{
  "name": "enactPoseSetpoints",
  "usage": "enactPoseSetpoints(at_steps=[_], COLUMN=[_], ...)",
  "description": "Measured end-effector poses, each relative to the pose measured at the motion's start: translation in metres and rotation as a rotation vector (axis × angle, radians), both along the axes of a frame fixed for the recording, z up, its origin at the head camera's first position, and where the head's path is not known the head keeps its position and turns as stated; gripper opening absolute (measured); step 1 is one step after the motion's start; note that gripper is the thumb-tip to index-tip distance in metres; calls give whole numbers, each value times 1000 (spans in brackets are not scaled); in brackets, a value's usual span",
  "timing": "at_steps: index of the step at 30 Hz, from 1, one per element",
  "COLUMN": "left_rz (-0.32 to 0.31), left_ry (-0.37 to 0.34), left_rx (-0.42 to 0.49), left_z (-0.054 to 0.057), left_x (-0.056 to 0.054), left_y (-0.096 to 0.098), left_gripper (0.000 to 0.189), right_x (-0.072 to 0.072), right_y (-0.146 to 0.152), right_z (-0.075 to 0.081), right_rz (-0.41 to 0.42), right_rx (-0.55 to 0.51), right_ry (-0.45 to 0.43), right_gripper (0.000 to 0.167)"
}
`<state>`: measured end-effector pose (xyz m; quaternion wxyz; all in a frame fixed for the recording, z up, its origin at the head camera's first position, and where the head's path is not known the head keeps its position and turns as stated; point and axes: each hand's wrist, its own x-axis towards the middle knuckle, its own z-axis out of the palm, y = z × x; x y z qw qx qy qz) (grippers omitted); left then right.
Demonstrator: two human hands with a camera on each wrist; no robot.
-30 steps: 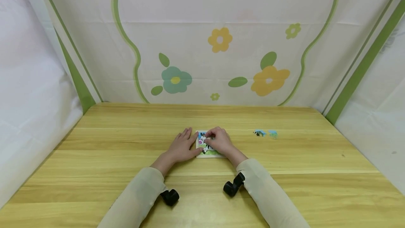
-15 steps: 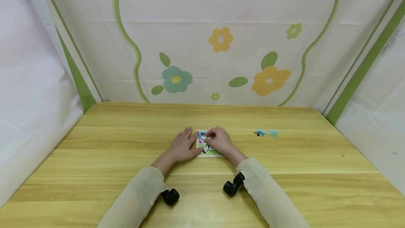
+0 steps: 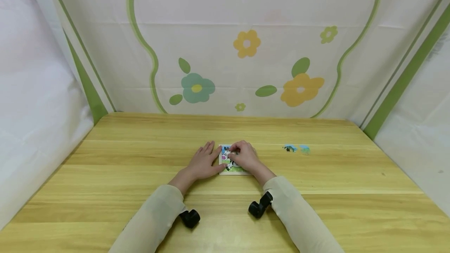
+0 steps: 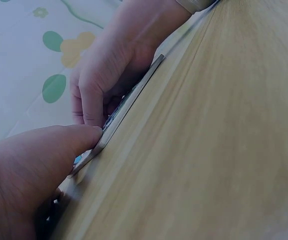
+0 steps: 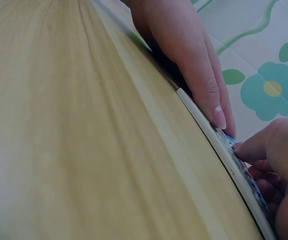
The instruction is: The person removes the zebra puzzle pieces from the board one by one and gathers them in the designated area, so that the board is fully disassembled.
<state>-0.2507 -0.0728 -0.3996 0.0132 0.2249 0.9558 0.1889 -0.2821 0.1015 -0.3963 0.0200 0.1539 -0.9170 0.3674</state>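
In the head view, a small jigsaw puzzle board with a zebra picture and a pale raised rim lies flat on the table. My left hand rests at its left side, fingers spread, thumb and forefinger touching the edge. Over the board, my right hand has curled fingers, with thumb and forefinger pinching a puzzle piece near the zebra's head. That piece is mostly covered by the fingers. The right wrist view shows the board's rim side-on, below the right thumb.
Two loose puzzle pieces lie to the right: one blue and dark, the other blue and green. The wooden table ends at a white flowered cloth behind, with cloth walls on both sides.
Both hands and the board keep their places. The whole head view shifts very slightly; nothing is picked up or let go.
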Motion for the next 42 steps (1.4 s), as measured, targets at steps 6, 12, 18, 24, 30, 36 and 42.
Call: enactPoseSetpoints(at_steps=[6, 12, 18, 24, 30, 36, 42], left_rz=[-3, -3, -3, 1, -3, -8, -3], left_ry=[3, -1, 4, -5, 1, -4, -8], left_rx=[2, 7, 2, 5, 6, 3, 3], left_z=[2, 4, 3, 3, 2, 1, 0], left_x=[1, 2, 0, 1, 0, 0, 1], left_y=[1, 1, 0, 0, -1, -1, -1], left_gripper=[67, 67, 66, 67, 66, 67, 67], right_x=[0, -1, -2, -2, -3, -9, -16], right_y=[1, 1, 1, 0, -1, 0, 5], right_z=[0, -1, -1, 1, 2, 3, 6], right_rz=[20, 34, 26, 17, 24, 58, 65], right_rx=[-54, -100, -124, -113, -102, -126, -184], right_ry=[9, 18, 3, -31, -39, -99, -152], right_gripper=[6, 8, 29, 30, 25, 24, 24])
